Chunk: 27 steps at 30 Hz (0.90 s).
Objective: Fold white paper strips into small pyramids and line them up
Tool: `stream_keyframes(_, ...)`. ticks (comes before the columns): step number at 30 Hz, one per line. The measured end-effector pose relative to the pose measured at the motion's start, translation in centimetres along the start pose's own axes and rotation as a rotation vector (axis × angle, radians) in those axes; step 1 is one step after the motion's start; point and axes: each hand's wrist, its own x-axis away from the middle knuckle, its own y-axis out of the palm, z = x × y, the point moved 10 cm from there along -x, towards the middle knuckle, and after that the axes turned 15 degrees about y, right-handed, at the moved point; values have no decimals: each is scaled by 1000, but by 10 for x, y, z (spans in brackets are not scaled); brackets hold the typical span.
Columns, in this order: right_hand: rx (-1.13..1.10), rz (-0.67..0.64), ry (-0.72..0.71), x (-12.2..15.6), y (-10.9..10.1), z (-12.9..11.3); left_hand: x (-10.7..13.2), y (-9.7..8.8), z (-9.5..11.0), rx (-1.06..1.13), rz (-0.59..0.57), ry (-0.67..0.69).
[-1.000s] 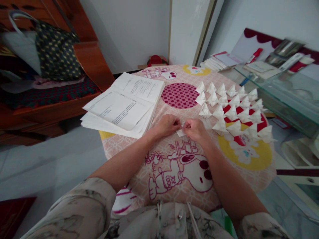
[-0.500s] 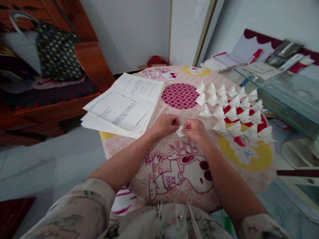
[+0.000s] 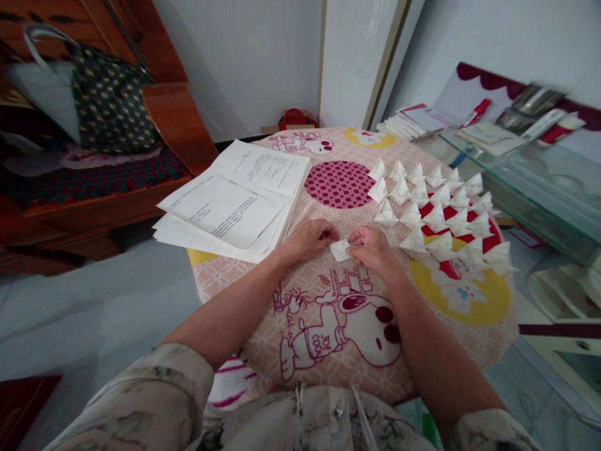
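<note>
At the middle of the table lies a small folded square of white paper [image 3: 340, 251]. My right hand [image 3: 372, 248] pinches it at its right edge between thumb and fingers. My left hand [image 3: 310, 238] rests close by on the left with its fingers curled in. Its fingertips come near the paper's upper left corner, and whether anything is inside them is hidden. To the right stand several folded paper pieces with pointed tips [image 3: 434, 218], set out in rows.
A stack of printed sheets [image 3: 225, 210] lies left of my hands on the patterned tablecloth [image 3: 300, 282]. Beside the table at right is a glass shelf [image 3: 526, 181] bearing a red tube [image 3: 479, 113] and other items. A wooden bench [image 3: 173, 125] with a bag [image 3: 110, 100] stands at left.
My fingers have drawn slightly apart, and more of the folded paper shows between them. The right hand still pinches it. The whole view has shifted a little.
</note>
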Motion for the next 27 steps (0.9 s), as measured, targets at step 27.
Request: stream_keyframes(27,-722,-311,23,8,2,2,4,10,-5,838,319,-174)
